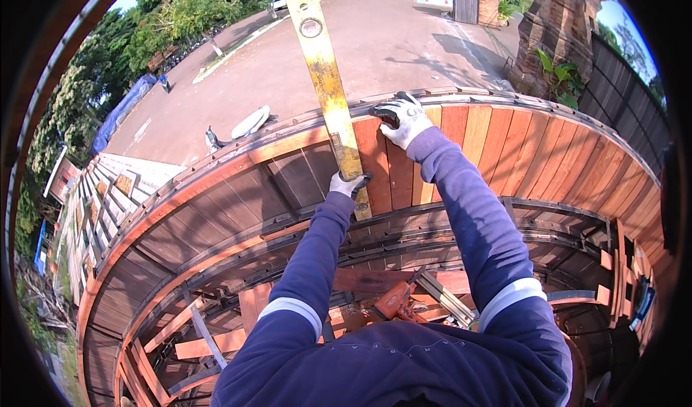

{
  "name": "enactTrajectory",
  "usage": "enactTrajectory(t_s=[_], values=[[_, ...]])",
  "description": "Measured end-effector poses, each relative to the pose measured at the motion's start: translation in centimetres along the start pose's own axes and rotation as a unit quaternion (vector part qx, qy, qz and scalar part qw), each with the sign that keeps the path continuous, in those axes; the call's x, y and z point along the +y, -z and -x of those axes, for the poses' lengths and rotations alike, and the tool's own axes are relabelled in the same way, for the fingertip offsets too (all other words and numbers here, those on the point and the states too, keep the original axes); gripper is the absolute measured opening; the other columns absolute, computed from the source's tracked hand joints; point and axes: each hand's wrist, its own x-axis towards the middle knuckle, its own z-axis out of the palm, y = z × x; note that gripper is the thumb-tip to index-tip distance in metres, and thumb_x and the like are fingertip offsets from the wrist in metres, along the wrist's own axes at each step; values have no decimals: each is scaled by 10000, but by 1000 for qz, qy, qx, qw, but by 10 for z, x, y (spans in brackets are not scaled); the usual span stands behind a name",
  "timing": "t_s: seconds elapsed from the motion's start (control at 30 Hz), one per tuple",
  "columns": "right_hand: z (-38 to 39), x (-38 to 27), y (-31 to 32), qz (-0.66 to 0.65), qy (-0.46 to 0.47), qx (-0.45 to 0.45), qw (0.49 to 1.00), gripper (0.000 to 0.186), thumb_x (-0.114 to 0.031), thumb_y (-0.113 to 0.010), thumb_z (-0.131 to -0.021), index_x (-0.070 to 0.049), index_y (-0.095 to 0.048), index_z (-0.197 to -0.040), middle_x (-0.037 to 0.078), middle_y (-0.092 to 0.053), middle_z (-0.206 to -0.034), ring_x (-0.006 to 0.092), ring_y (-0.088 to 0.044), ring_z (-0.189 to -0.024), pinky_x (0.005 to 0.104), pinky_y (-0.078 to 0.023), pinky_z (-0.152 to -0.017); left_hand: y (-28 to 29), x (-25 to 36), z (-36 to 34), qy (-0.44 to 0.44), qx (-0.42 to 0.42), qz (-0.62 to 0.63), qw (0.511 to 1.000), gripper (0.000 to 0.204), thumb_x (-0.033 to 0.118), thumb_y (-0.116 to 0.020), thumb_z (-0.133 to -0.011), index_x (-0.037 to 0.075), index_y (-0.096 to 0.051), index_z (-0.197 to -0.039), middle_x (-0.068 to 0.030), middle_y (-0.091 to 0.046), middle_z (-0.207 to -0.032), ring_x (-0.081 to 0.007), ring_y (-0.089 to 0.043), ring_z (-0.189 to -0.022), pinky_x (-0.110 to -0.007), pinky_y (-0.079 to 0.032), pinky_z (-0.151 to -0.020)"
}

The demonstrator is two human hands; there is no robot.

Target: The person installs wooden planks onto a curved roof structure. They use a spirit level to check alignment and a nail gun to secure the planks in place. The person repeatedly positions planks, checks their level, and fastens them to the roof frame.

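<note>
One level (328, 83), gripped by the left hand (347, 184), seemingly checks slats (401, 171); rightward, the half-curled right hand (406, 121) should steady them.

Leafy trees (184, 19), blue tarp (124, 114), thick brown trunk (553, 36)

Spirit level (328, 83), at twelve o'clock across the frame (288, 145), left hand (349, 184) near its close end; right hand (407, 121) at one, at outer ends of planks (497, 148) running to three; power tool (395, 302) at five, left of slats (448, 297); tree trunk (555, 32) beyond, at two.
</note>
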Motion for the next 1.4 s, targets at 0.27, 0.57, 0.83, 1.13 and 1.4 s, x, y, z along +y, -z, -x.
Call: enactTrajectory(t_s=[0.27, 0.57, 0.83, 1.13, 1.4], values=[[2, -4, 2, 4, -5, 3, 1000, 333, -239, -697, -780, -175, -682, -1107, 70, -669, -1103, 295, -554, -1139, 455, -318, -1105, 1, -10, -6, -7, 9, 9, 1000, 257, -53, -717, -778, -20, -632, -1018, -78, -679, -901, -179, -670, -761, -298, -567, -730], [0, -15, -1, 43, -28, -14, 999, 452, -445, -723, -759, -183, -665, -1123, 66, -653, -1144, 263, -536, -1178, 446, -279, -1127, 12, -31, -19, -29, 19, -49, 998, 327, 59, -806, -727, -3, -673, -1020, -66, -712, -933, -138, -660, -807, -282, -531, -772], [1, -19, 3, 36, -44, -17, 998, 667, -424, -727, -766, -190, -510, -1351, 117, -610, -1234, 301, -499, -1227, 440, -264, -1138, -1, -13, -7, -27, 30, -82, 996, 281, -41, -739, -769, -7, -642, -1030, -52, -683, -931, -146, -665, -790, -280, -551, -738], [2, -19, -4, 36, -48, -20, 998, 770, -438, -719, -775, -171, -412, -1429, 139, -581, -1279, 316, -462, -1268, 429, -213, -1158, 10, -28, -14, -28, 44, -117, 992, 281, -21, -756, -763, 0, -644, -1020, -44, -686, -914, -140, -658, -778, -277, -542, -723], [0, -24, 0, 40, -39, -10, 998, 764, -427, -728, -745, -156, -450, -1404, 137, -608, -1240, 332, -474, -1255, 437, -232, -1155, 3, 3, 5, -10, 16, -100, 995, 347, 40, -786, -745, 5, -659, -1066, -61, -705, -947, -138, -665, -818, -295, -541, -777]])
